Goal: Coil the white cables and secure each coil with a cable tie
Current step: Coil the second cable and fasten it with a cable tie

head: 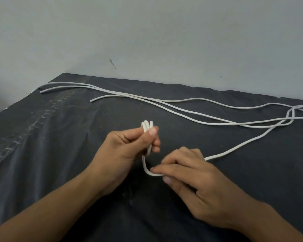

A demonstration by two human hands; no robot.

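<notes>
Nearest, pinched by the right hand [191,175]: the running strand of a round, smooth white cable [144,165], rising to a small coil [147,125] of about 3 loops gripped in the left hand [128,147] just above. Seemingly early in coiling, needing another loop laid under the left thumb next. Beyond both hands, loose cables [182,110] over wrinkled black cloth [59,154].

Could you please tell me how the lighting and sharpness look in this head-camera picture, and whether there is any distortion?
Head view: the light is soft and even, with no glare on the dark table cover and only faint shadow under the left hand and right hand. The fingertips and the white cable look slightly soft. The cover's far edge runs tilted, likely a wide-angle effect.
</notes>
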